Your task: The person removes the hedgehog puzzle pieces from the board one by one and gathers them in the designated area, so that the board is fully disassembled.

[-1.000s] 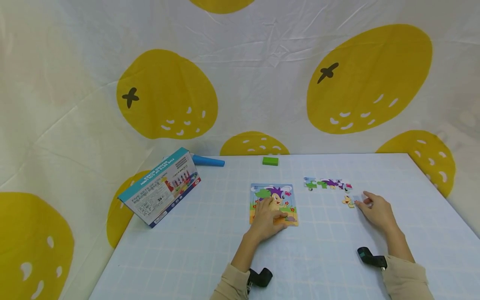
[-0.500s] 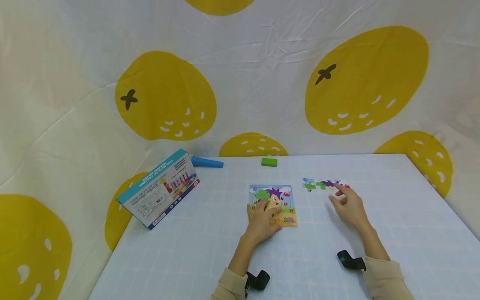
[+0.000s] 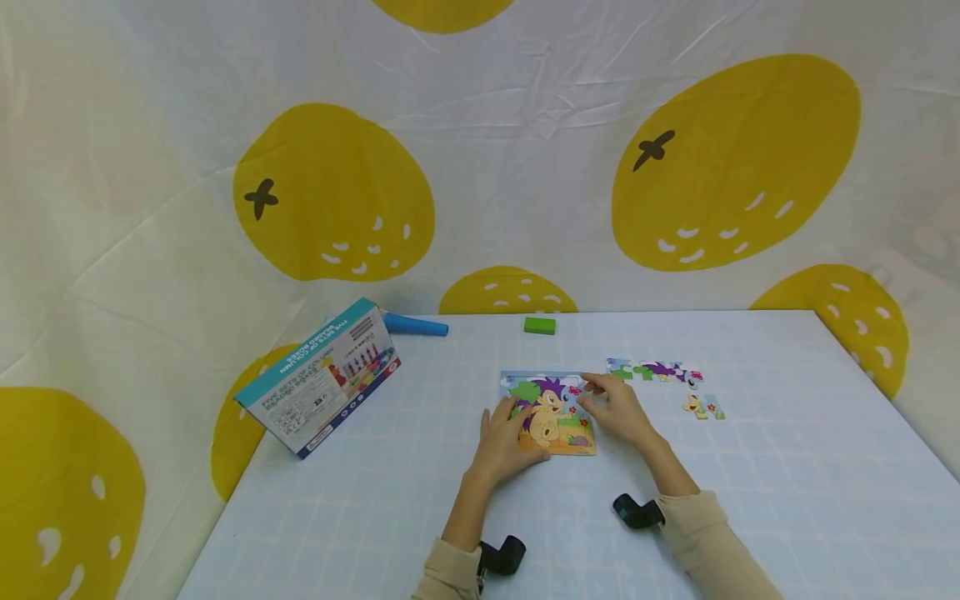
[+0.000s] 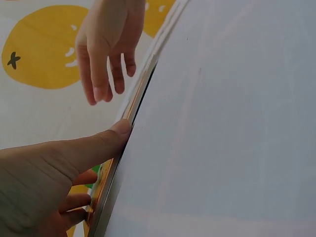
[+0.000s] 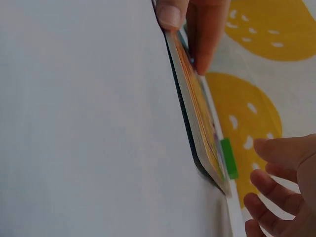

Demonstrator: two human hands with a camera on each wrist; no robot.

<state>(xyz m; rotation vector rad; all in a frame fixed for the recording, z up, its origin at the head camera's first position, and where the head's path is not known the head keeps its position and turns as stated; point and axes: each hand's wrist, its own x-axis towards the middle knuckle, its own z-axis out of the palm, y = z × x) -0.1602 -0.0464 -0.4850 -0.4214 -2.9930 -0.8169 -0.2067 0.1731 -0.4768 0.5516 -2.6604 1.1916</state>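
Observation:
A square jigsaw puzzle board (image 3: 570, 429) with a purple-haired hedgehog picture lies on the table. My left hand (image 3: 498, 446) rests on its left part, thumb at the near edge and fingers spread over the picture. In the left wrist view that thumb (image 4: 106, 143) lies straight along the board's edge. My right hand (image 3: 618, 408) is at the board's upper right side, its fingers loosely bent. The right wrist view shows this hand (image 5: 291, 187) with parted fingers and nothing between them. Whether its fingertips touch the board cannot be told.
Right of the board lies a row of loose puzzle pieces (image 3: 660, 371), with more pieces (image 3: 696, 406) below it. A green block (image 3: 539, 326) sits near the far edge. A printed cardboard box (image 3: 322, 375) leans at the left, beside a blue tapered object (image 3: 418, 325).
My right hand has left the loose pieces at the right and moved left to the board's right side. My left hand has slid slightly left, uncovering more of the hedgehog.

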